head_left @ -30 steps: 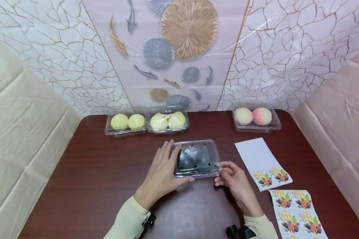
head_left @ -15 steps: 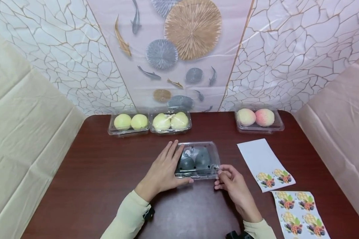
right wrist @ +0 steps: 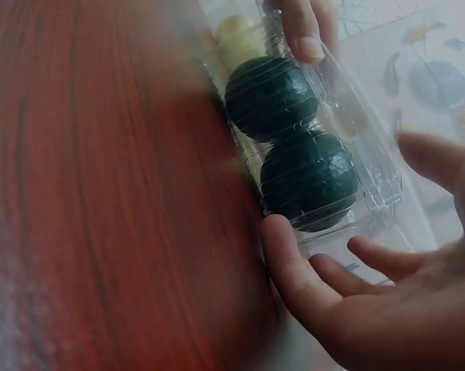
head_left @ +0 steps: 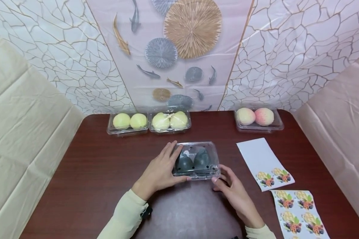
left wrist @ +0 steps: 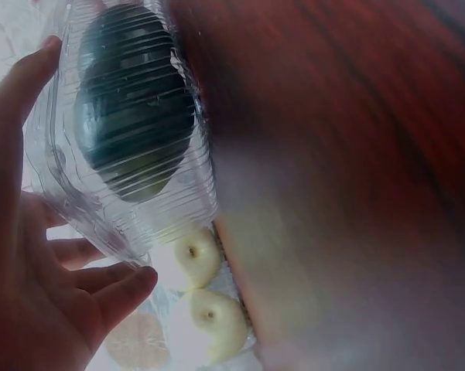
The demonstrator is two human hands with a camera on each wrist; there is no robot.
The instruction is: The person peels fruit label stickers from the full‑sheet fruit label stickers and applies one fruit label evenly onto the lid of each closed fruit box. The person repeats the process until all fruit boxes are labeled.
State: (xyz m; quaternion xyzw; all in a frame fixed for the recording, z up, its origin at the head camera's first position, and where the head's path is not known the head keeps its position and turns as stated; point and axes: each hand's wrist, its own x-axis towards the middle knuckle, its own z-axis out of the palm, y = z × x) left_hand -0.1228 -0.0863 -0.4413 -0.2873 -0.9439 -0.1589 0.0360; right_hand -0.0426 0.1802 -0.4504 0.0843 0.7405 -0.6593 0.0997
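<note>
A clear plastic clamshell box (head_left: 210, 149) with two dark green, avocado-like fruits (right wrist: 309, 178) inside lies on the brown table in front of me, its lid down. My left hand (head_left: 161, 171) grips the box's left end, the thumb along the front edge and the fingers spread over the back left side. In the left wrist view, the thumb and fingers span that end of the box. At the front right corner is my right hand (head_left: 234, 189), with its fingertips right by the rim. The right wrist view shows its thumb spread apart from the fingers.
Two clear boxes of yellow-green fruit (head_left: 128, 121) stand side by side at the back left. Another box with two pinkish peaches (head_left: 264, 117) stands at the back right. Two sheets of fruit-picture stickers (head_left: 257, 151) lie on the right, one partly used. Patterned cloth hangs behind.
My right thumb and fingers, which pinched the box's front right corner, have loosened and spread. The left hand keeps its place on the box. The head view has shifted slightly.
</note>
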